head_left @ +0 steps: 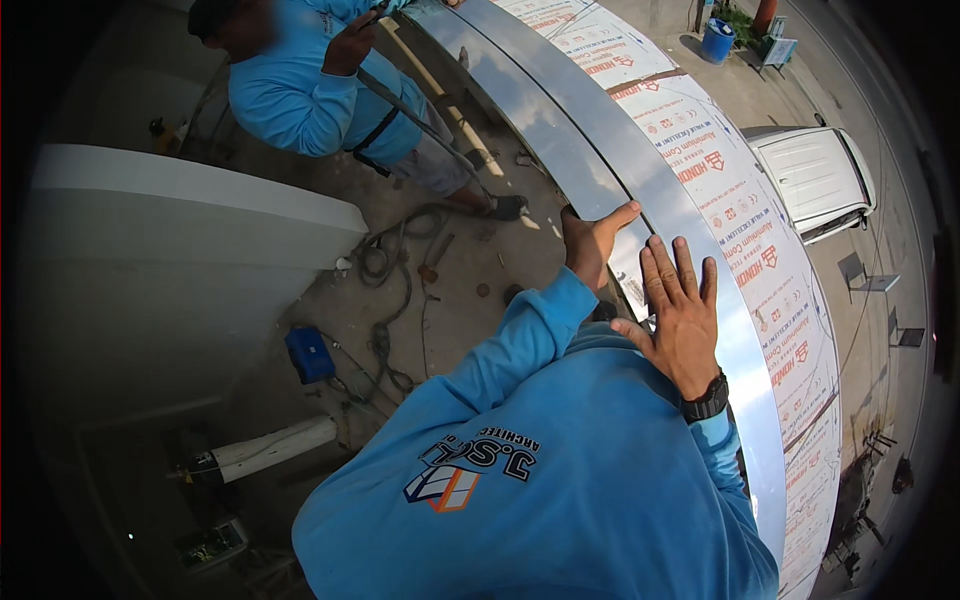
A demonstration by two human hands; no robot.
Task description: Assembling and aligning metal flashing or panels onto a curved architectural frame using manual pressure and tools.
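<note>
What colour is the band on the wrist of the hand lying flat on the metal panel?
Black: a watch on the right hand, clearest in the head view.
</note>
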